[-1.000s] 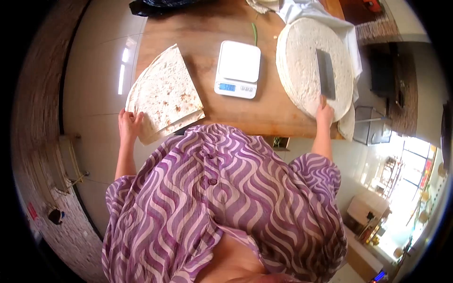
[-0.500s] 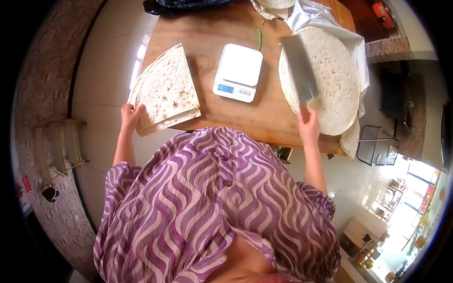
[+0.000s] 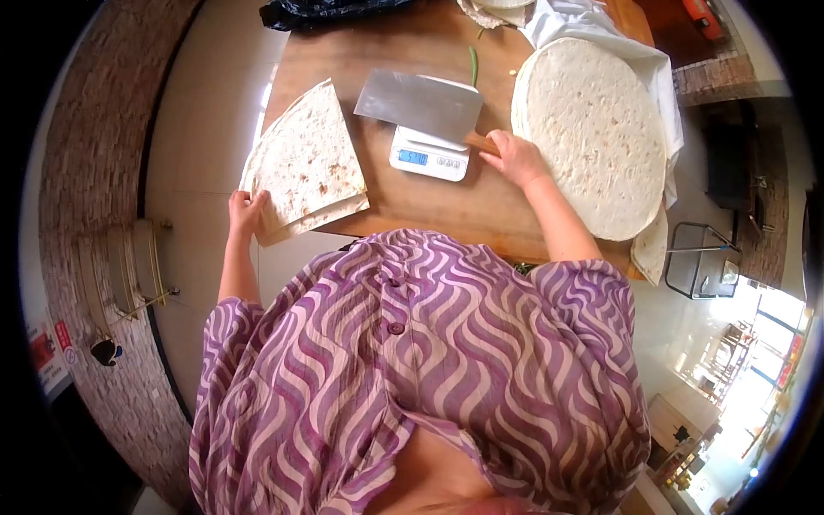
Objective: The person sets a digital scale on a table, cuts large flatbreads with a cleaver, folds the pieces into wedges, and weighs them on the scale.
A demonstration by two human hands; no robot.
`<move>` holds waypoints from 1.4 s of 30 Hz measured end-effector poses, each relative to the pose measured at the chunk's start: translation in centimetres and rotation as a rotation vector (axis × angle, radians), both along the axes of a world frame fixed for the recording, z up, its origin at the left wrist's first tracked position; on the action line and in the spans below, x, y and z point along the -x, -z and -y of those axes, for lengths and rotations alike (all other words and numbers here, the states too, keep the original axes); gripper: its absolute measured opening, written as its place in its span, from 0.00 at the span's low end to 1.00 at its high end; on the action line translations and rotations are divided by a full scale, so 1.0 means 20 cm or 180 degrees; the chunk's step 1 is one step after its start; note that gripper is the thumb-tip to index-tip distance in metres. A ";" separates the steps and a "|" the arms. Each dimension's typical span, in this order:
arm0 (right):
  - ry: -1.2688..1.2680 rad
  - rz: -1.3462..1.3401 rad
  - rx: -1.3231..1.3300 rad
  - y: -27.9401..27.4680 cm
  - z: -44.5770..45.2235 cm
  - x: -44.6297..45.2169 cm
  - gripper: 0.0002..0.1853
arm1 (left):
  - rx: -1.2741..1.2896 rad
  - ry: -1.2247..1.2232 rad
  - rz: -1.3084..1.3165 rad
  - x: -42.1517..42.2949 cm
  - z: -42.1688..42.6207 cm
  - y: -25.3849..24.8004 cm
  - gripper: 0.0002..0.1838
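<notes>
My right hand (image 3: 518,160) is wrapped round the wooden handle of a cleaver (image 3: 419,105). Its wide blade points left and covers much of the white plate of a digital scale (image 3: 429,164) with a lit display; whether the two touch I cannot tell. At the left table edge, my left hand (image 3: 247,210) grips the lower left edge of a folded, brown-spotted flatbread (image 3: 311,163), thumb on top. A stack of round flatbreads (image 3: 594,137) lies to the right of the scale, partly on a white cloth (image 3: 661,81).
The wooden table (image 3: 412,210) reaches close to my body. At its far side are a black plastic bag (image 3: 335,10), a green stem (image 3: 474,65) and more flatbread (image 3: 498,13). A metal-framed stand (image 3: 702,260) is on the floor at the right.
My right hand has lifted the cleaver off the round flatbreads and swung it left over the scale. My left hand stays on the folded flatbread.
</notes>
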State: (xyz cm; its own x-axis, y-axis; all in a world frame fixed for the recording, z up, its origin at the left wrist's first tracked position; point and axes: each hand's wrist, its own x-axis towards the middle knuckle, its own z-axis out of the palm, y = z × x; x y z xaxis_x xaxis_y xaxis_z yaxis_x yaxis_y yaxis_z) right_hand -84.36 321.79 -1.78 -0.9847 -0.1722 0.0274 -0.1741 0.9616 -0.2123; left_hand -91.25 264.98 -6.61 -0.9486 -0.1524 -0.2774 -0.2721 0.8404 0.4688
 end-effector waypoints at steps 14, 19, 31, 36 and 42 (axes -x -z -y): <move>0.0565 -0.0744 0.0935 0.08 0.19 -0.32 0.16 | -0.0107 -0.0134 0.0171 0.02 0.00 -0.02 0.28; 0.0798 -0.0799 -0.0172 -0.10 0.25 -0.17 0.20 | -0.0246 -0.0237 0.0220 0.03 0.00 0.00 0.28; 0.1034 0.1090 -0.0153 0.05 0.34 0.28 0.11 | -0.0222 -0.0292 0.0056 0.02 0.02 0.04 0.25; 0.0892 0.1104 -0.0058 0.02 0.50 0.34 0.13 | -0.0338 -0.0219 0.0160 0.01 -0.01 -0.05 0.24; 0.0795 0.1084 -0.0201 0.03 0.44 0.31 0.17 | -0.0524 -0.0435 0.0145 0.01 -0.02 -0.04 0.24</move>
